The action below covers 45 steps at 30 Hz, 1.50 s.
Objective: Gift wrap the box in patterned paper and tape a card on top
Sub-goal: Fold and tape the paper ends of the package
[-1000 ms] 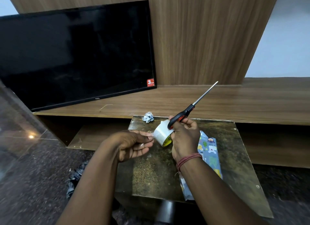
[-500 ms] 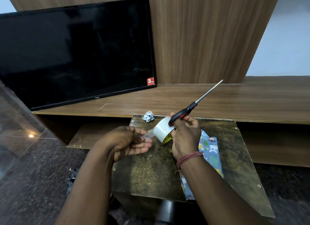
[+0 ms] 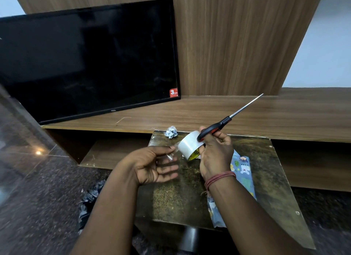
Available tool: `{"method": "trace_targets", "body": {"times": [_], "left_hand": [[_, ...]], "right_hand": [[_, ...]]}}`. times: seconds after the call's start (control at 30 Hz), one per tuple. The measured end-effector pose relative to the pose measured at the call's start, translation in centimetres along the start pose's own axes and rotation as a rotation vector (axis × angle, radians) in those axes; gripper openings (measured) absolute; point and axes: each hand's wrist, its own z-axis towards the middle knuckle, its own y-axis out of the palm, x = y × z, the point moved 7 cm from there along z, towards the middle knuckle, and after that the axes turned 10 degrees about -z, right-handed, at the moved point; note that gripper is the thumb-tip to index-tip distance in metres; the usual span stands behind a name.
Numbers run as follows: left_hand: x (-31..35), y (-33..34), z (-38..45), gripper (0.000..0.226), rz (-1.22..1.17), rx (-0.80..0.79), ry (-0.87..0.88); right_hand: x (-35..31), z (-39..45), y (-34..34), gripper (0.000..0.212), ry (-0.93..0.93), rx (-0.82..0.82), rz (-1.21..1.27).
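The left hand (image 3: 152,166) pinches the clear, limp, clingy free end of tape drawn from the white roll of clear tape (image 3: 189,146), best held taut by its edges. The right hand (image 3: 214,154) clenches roll and red-and-black scissors (image 3: 228,120); the soft, crushable blue patterned paper-wrapped box (image 3: 244,176) lies at four o'clock on the glass bench (image 3: 266,178), a crumpled scrap (image 3: 171,132) at eleven.

Bare tabletop (image 3: 176,197) lies open left of the wrapped box (image 3: 244,171); a crumpled scrap (image 3: 171,132) blocks the far edge.
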Motion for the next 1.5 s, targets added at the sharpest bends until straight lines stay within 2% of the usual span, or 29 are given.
{"method": "trace_targets", "body": {"times": [0.17, 0.4, 0.57, 0.63, 0.7, 0.77, 0.87, 1.0, 1.1, 1.2, 1.27, 1.37, 1.5], "left_hand": [[-0.1, 1.2, 0.0, 0.019, -0.164, -0.109, -0.021], [0.4, 2.3, 0.3, 0.020, -0.185, -0.245, 0.070], [0.2, 2.9, 0.7, 0.033, -0.060, -0.203, 0.165], [0.4, 2.9, 0.9, 0.024, -0.072, -0.202, 0.176], [0.5, 2.6, 1.2, 0.021, -0.119, -0.199, 0.157], [0.6, 2.0, 1.6, 0.029, -0.168, -0.196, 0.136], [0.6, 1.9, 1.8, 0.037, -0.172, -0.212, 0.099], [0.5, 2.4, 1.5, 0.022, -0.155, -0.265, 0.053], [0.6, 2.1, 1.7, 0.028, -0.181, -0.274, 0.030], [0.8, 1.4, 2.0, 0.037, -0.141, -0.215, 0.054], [1.2, 0.8, 2.2, 0.048, -0.118, -0.161, 0.103], [2.2, 0.2, 2.6, 0.058, -0.167, -0.149, 0.149], [3.2, -0.1, 2.8, 0.064, -0.184, -0.170, 0.172]], "right_hand": [[0.0, 0.1, 0.0, 0.035, 0.030, -0.012, -0.005], [0.0, 0.3, -0.1, 0.034, 0.064, -0.001, -0.001], [0.3, 0.5, -0.1, 0.028, 0.089, -0.045, 0.005], [0.6, 0.5, -0.1, 0.031, 0.164, -0.096, -0.054], [0.6, 0.5, -0.2, 0.024, 0.249, -0.148, -0.129], [0.3, 0.4, -0.3, 0.015, 0.318, -0.208, -0.205], [-0.4, 0.5, -0.8, 0.016, 0.386, -0.274, -0.366], [-2.0, 0.5, -0.9, 0.020, 0.428, -0.385, -0.512], [-2.7, 0.9, -1.8, 0.031, 0.440, -0.378, -0.641], [-3.6, 1.3, -2.7, 0.036, 0.374, -0.346, -0.768], [-3.8, 0.6, -2.5, 0.032, 0.414, -0.479, -0.748], [-3.1, -2.4, -1.9, 0.034, 0.602, -0.854, -0.665], [-1.1, -6.1, -2.0, 0.054, 0.800, -1.169, -0.611]]}}
